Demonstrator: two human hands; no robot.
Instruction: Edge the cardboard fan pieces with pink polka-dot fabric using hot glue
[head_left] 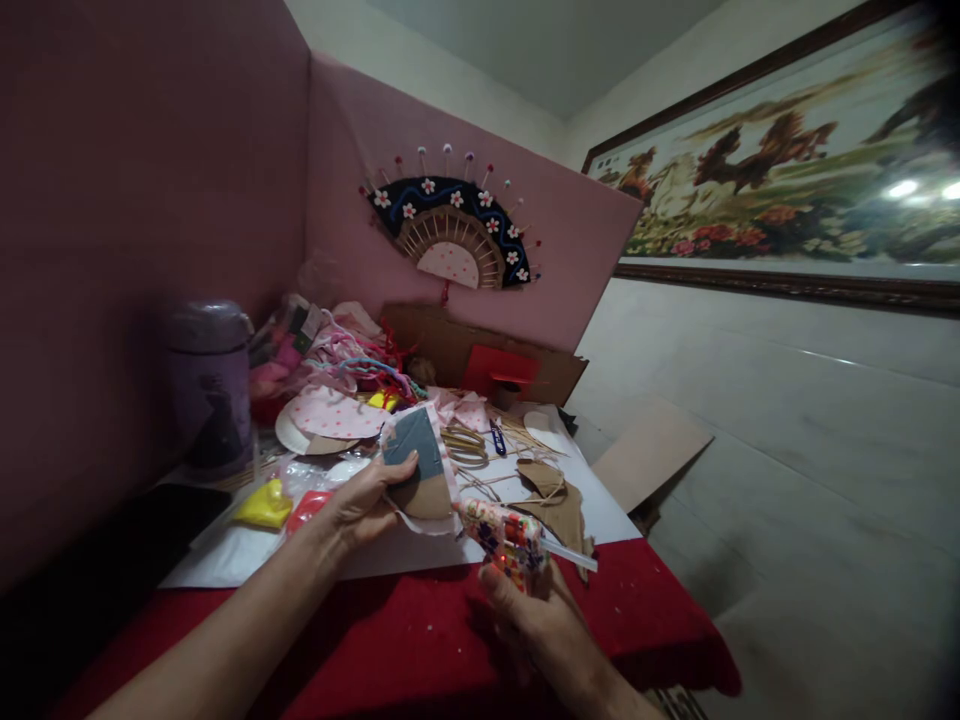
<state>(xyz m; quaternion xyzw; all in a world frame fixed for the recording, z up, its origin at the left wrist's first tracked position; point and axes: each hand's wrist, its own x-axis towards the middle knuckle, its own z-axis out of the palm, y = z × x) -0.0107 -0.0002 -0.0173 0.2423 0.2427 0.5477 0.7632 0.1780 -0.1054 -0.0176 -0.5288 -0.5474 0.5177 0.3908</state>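
My left hand grips a cardboard piece, grey-blue above and brown below, with pale pink fabric showing around its edges. The thumb presses on its face. In my right hand is a glue gun with a colourful flowered pattern; a whitish glue stick sticks out of its back and a small red light glows on it. The gun's nozzle points left, close to the lower right edge of the cardboard piece. Whether it touches the edge I cannot tell. The fingers under the gun are partly hidden.
Behind my hands lie scissors, a blue cutter, cardboard scraps and a dotted fabric piece. Yellow and red packets lie left. A purple bottle stands far left. A decorated fan hangs on the pink board.
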